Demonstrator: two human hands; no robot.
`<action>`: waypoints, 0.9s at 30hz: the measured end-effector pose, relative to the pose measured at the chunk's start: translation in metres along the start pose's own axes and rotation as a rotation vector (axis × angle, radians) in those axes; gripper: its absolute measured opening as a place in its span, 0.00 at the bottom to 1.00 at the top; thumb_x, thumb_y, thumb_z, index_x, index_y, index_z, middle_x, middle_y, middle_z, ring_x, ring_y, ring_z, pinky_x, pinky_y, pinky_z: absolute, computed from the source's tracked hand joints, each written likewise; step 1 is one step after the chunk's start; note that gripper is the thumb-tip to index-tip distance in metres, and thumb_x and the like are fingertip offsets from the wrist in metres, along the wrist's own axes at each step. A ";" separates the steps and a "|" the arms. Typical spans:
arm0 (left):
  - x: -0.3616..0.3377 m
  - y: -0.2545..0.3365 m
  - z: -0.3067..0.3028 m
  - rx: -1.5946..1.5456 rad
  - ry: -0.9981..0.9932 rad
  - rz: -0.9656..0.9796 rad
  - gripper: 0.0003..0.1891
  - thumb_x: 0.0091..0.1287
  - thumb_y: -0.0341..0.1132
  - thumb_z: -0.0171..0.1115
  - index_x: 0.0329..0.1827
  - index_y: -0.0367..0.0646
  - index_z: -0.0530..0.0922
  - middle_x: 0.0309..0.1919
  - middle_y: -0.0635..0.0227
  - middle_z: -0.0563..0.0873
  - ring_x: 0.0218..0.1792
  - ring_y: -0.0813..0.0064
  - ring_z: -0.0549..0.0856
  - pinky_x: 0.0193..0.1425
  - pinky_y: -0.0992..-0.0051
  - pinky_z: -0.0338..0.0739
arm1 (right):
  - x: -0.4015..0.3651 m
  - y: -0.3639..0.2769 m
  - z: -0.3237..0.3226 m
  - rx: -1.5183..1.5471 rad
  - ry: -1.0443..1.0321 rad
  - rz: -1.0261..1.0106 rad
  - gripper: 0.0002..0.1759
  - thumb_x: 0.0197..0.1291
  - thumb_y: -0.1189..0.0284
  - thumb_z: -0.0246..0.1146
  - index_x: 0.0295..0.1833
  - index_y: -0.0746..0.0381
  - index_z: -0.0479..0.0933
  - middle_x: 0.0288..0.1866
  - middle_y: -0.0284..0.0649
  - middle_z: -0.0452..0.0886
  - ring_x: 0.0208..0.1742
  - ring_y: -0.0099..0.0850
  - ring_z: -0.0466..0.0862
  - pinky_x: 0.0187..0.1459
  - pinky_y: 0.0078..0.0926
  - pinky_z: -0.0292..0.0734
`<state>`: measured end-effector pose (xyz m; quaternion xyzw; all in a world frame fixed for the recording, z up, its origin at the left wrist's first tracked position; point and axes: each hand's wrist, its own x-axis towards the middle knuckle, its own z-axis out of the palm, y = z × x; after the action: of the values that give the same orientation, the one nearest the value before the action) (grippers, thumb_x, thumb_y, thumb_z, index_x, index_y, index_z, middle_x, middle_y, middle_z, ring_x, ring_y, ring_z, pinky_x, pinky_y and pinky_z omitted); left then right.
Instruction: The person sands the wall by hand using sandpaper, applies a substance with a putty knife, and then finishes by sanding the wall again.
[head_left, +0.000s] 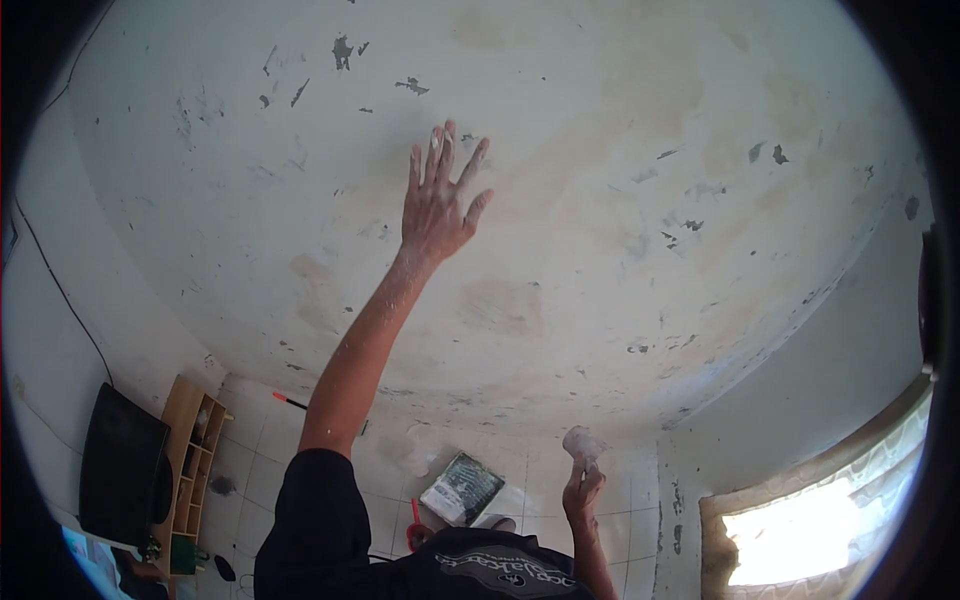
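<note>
My left hand [436, 205] is raised against the patchy white wall [600, 230], fingers spread and white residue on the fingertips. Flaked grey spots and beige stains surround it. Low on the right, my right hand [583, 492] is closed around a putty knife [582, 441], whose broad end is coated whitish and points up. Its handle is mostly hidden by my fingers. Whether the palm of my left hand presses fully on the wall cannot be seen.
On the tiled floor below lies a green-and-white packet or box [463, 489], with a red object [417, 532] beside it. A television [122, 465] and wooden shelf [190, 460] stand at left. A bright curtained window [800, 530] is at lower right.
</note>
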<state>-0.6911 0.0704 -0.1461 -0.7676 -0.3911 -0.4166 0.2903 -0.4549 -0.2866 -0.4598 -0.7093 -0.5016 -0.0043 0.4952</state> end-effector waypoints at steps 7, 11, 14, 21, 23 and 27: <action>-0.002 0.000 0.021 0.021 0.015 -0.006 0.36 0.81 0.60 0.48 0.89 0.61 0.58 0.88 0.47 0.51 0.86 0.47 0.54 0.88 0.42 0.45 | -0.006 -0.001 -0.013 0.048 0.027 0.135 0.17 0.75 0.72 0.63 0.30 0.70 0.78 0.19 0.55 0.73 0.18 0.51 0.70 0.25 0.46 0.60; -0.012 0.003 0.025 0.028 -0.006 -0.025 0.36 0.81 0.60 0.48 0.89 0.61 0.58 0.88 0.48 0.51 0.86 0.47 0.54 0.88 0.43 0.45 | -0.009 0.010 -0.012 0.021 0.008 0.096 0.18 0.75 0.72 0.63 0.30 0.71 0.77 0.20 0.56 0.75 0.18 0.52 0.71 0.24 0.47 0.60; -0.016 0.003 0.025 0.028 -0.019 -0.023 0.35 0.81 0.59 0.49 0.89 0.61 0.58 0.88 0.48 0.51 0.86 0.46 0.54 0.88 0.43 0.46 | -0.006 0.006 -0.012 0.056 -0.067 0.039 0.11 0.75 0.77 0.61 0.36 0.72 0.78 0.28 0.59 0.81 0.22 0.58 0.77 0.26 0.46 0.68; -0.015 0.002 0.023 -0.004 -0.002 -0.016 0.35 0.82 0.57 0.50 0.88 0.60 0.59 0.87 0.46 0.51 0.86 0.44 0.54 0.88 0.43 0.46 | -0.009 -0.008 0.001 0.072 0.026 -0.050 0.13 0.72 0.75 0.66 0.31 0.67 0.79 0.20 0.54 0.73 0.19 0.55 0.70 0.27 0.49 0.63; -0.010 0.001 0.021 -0.019 0.009 -0.018 0.35 0.81 0.57 0.50 0.88 0.60 0.59 0.87 0.46 0.51 0.86 0.44 0.54 0.88 0.44 0.46 | -0.010 -0.007 0.001 0.063 0.037 -0.075 0.12 0.71 0.76 0.67 0.31 0.66 0.79 0.20 0.53 0.73 0.20 0.55 0.71 0.27 0.50 0.63; -0.005 0.001 0.019 0.009 0.019 -0.008 0.34 0.81 0.56 0.50 0.88 0.60 0.60 0.87 0.47 0.52 0.86 0.46 0.54 0.88 0.44 0.46 | -0.006 -0.006 -0.006 0.105 -0.105 0.046 0.12 0.73 0.75 0.64 0.34 0.70 0.78 0.24 0.57 0.77 0.21 0.54 0.75 0.26 0.47 0.65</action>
<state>-0.6840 0.0830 -0.1600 -0.7607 -0.3933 -0.4235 0.2955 -0.4590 -0.2950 -0.4553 -0.6929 -0.5100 0.0705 0.5049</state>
